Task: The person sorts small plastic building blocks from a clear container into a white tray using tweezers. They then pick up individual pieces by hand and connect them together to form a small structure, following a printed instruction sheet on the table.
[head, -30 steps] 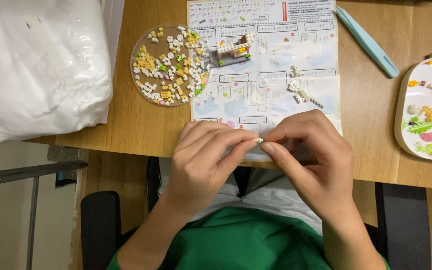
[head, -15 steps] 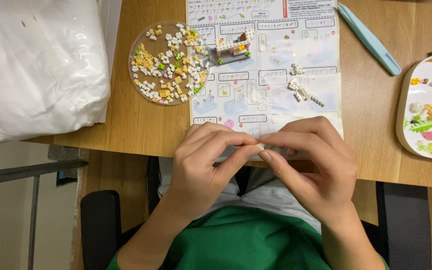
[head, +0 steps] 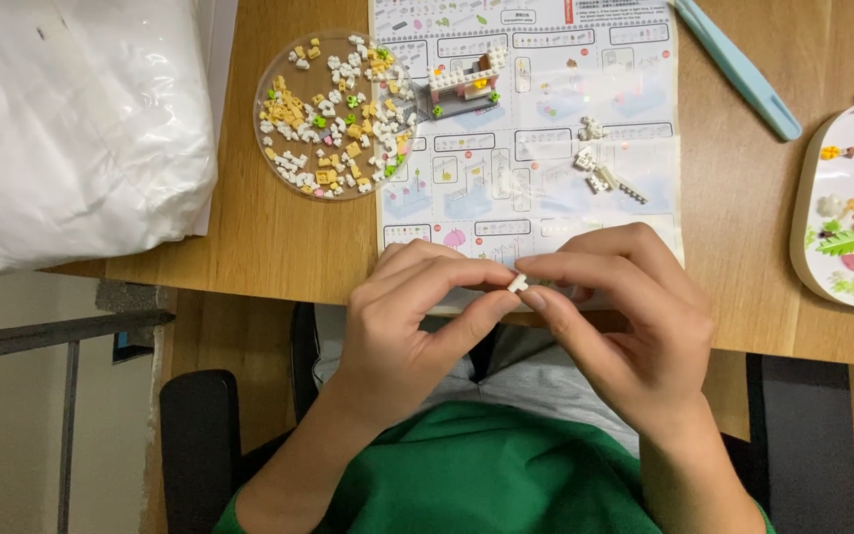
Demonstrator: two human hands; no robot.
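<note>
A clear round dish (head: 274, 148) on the wooden table (head: 249, 237) held many small white, yellow and green bricks (head: 333, 119), beside the instruction sheet (head: 526, 168). At the table's near edge, the left hand (head: 402, 331) and right hand (head: 635, 326) met, their fingertips (head: 536, 295) pinched closed together on one tiny white brick (head: 518, 284).

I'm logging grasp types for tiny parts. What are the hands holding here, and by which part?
A tiny white brick piece, pinched by its sides between the fingertips of the left hand and right hand.
</note>
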